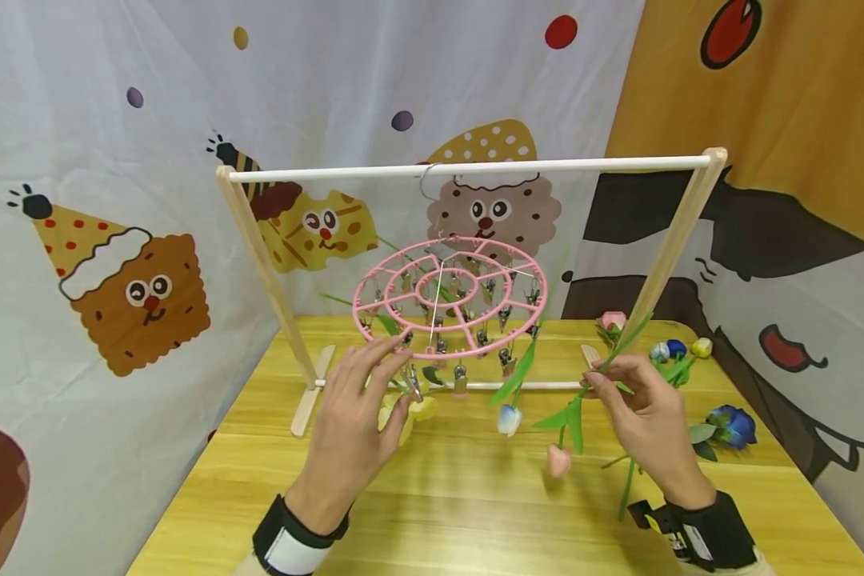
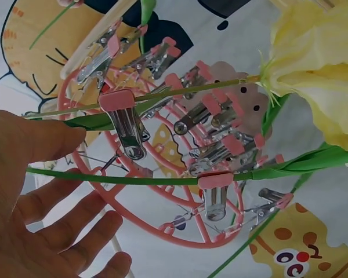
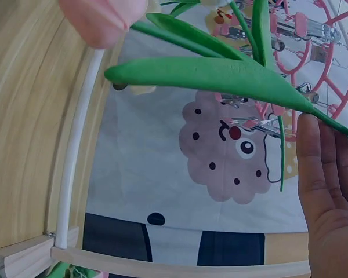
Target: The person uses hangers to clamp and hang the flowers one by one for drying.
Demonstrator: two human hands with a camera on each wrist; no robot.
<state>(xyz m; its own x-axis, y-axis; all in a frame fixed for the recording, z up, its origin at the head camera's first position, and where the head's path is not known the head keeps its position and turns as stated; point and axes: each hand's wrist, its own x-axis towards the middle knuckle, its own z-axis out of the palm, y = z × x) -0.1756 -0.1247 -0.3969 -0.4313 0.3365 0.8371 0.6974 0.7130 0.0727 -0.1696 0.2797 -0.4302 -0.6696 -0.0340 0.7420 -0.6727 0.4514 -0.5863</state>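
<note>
A pink round clip hanger (image 1: 450, 354) with several metal clips hangs from a white bar (image 1: 547, 166). My left hand (image 1: 360, 408) is at its front left edge, thumb and fingers apart around a metal clip (image 2: 119, 121). That clip's pink tips hold the stem of a yellow flower (image 2: 319, 69), which hangs head down. In the left wrist view, another clip (image 2: 216, 202) grips a second green stem. My right hand (image 1: 648, 416) pinches the stem of a pink tulip (image 1: 558, 462), its head pointing down, right of the hanger. A white-and-blue tulip (image 1: 509, 420) hangs between the hands.
Wooden posts (image 1: 673, 240) carry the bar above the wooden table (image 1: 475, 496). At the right lie a blue rose (image 1: 734, 426), a pink flower (image 1: 612, 322), a yellow bud (image 1: 702, 347) and several green stems. A cartoon-printed curtain (image 1: 331, 80) hangs behind.
</note>
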